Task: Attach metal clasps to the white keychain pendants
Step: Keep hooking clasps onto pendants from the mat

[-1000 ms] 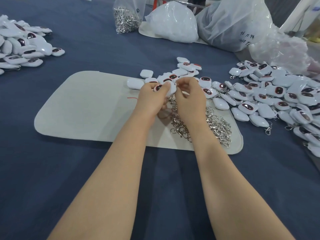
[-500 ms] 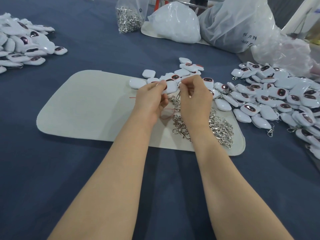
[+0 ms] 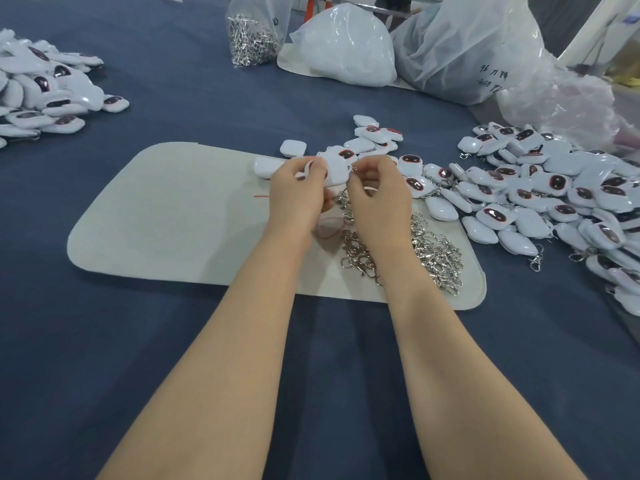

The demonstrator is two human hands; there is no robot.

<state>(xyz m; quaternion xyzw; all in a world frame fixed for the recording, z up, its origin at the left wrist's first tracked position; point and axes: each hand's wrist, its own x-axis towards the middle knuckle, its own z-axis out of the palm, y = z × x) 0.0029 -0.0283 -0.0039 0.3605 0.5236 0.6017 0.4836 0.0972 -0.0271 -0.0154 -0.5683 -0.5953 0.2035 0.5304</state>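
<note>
**Table (image 3: 166,358) under blue cloth: one pendant (image 3: 335,170) held over the mat (image 3: 166,216)**

The table is covered in dark blue cloth. A pale mat with rounded corners lies at its centre and serves as the reference point.

- Left hand (image 3: 297,199): raised over the mat's far edge. Its grip is closed round the white pendant, thumb on top.
- Right hand (image 3: 378,199): just beside the left hand. Its fingertips are pinched together on a metal clasp (image 3: 354,169) at the pendant's right edge. Whether the clasp is already hooked on cannot be told.
- Loose clasps (image 3: 434,252): a tangled heap on the mat's right end, partly under the right wrist.
- Red thread (image 3: 328,230): lies on the mat beneath the hands.
- Pendant heap (image 3: 554,199): a large spread off the mat's right side. Several show dark oval faces and some already carry clasps.
- Second pendant heap (image 3: 48,95): well apart, beyond the mat's left far corner.
- Clear bag of clasps (image 3: 252,36) and white plastic bags (image 3: 346,46): well beyond the mat's far edge.
</note>
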